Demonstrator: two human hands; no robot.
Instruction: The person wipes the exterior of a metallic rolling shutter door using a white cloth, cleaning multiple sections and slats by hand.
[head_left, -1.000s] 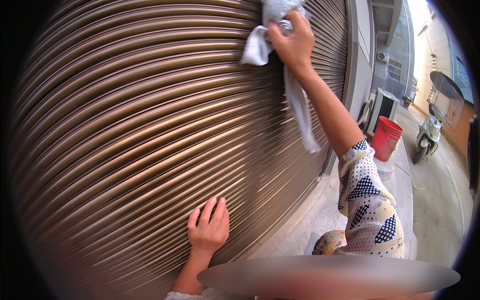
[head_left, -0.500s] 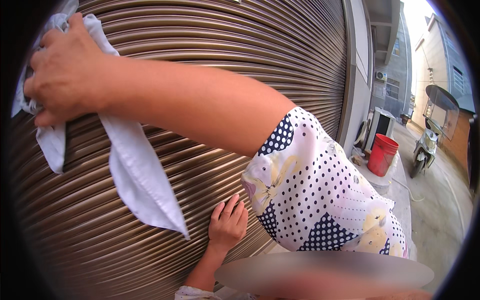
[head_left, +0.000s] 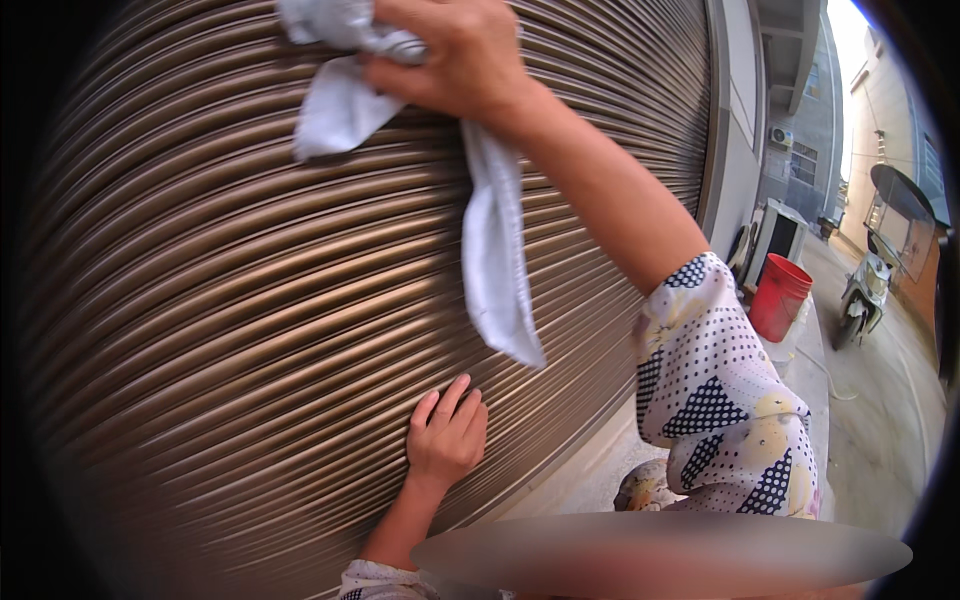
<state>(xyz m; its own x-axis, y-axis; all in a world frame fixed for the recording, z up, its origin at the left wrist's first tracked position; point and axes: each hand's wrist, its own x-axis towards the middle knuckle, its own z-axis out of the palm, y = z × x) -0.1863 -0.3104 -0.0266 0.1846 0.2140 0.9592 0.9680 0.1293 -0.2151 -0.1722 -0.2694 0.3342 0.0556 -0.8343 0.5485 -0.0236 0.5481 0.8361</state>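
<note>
My right hand (head_left: 455,60) is raised high and closed round a bunched white cloth (head_left: 500,250), pressing it against the brown ribbed roller shutter (head_left: 250,300). One long end of the cloth hangs below the wrist, and a shorter flap sticks out on the left. Lower down, my left hand (head_left: 446,437) lies on the slats with its fingers stretched out and nothing in it. The far side of the bunched cloth is cut off by the top of the picture.
To the right of the shutter's frame, a red bucket (head_left: 780,298) stands on a raised concrete ledge. A white boxy unit (head_left: 775,240) is behind it. Further right, a scooter with a canopy (head_left: 866,290) is parked on the paved lane, beside buildings.
My right hand has swept the cloth to the right and upward across the shutter, its arm now bent more steeply. My left hand stays nearly in place on the slats.
</note>
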